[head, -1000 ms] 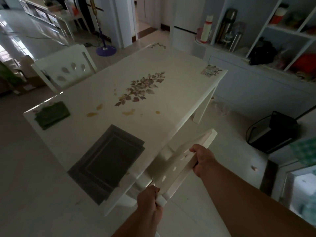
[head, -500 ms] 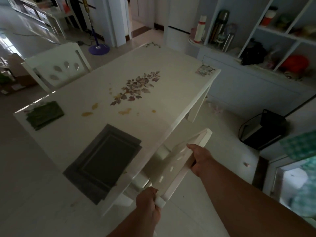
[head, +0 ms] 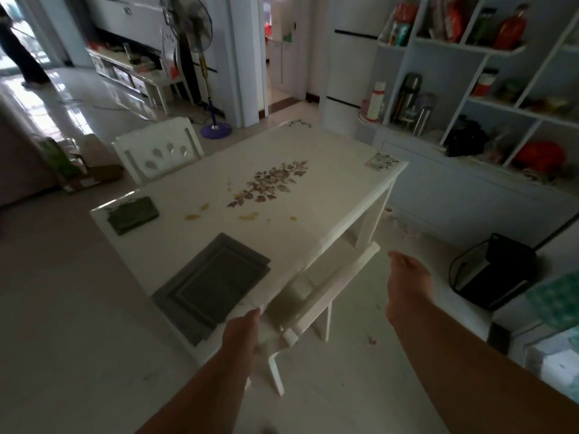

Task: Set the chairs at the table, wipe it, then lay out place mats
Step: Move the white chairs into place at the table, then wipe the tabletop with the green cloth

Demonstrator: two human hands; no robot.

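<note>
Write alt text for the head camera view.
A person's left hand rests on the back of a white chair pushed against a white table; the right hand hangs open beside it. On the table lie dark place mats, a green cloth and yellow spills.

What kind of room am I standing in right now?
Most likely a home dining area: a white dining table with matching chairs, open shelves holding flasks and jars, and a standing fan.

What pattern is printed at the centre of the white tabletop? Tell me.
A brownish-purple leafy floral spray, in the head view.
</note>
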